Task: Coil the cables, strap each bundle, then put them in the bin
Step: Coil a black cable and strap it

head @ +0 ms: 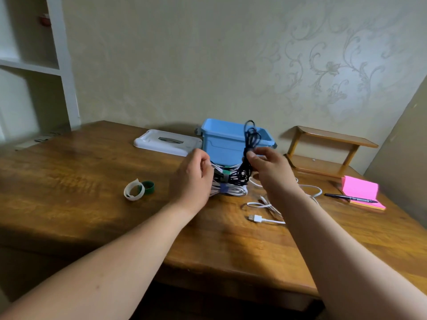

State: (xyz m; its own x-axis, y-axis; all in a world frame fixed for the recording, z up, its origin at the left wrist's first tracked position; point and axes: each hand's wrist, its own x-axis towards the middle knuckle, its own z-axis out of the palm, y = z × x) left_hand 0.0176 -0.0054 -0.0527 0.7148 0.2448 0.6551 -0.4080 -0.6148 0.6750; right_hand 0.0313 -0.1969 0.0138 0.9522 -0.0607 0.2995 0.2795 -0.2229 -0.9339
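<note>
two hands work before the open blue bin [221, 144]. right hand [265, 167] pinches a black cable coil [250, 144], raised in front of the bin. left hand [194, 179] lies with curled fingers against the strapped bundles [228, 188] stacked on the table [69, 181]; whether it grips them cannot be told. loose white cable [265, 206] lies beside the right forearm.

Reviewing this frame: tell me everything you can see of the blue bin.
The blue bin is a light blue, plastic-looking rectangular box with a thick rim and a grey latch at each side. It stands upright and open at the back of the wooden table, near the wall; its white lid lies flat to its left. Strapped cable bundles sit just before its front. The dark cable held up by the right hand crosses it in view. Its inside is hidden.
</note>
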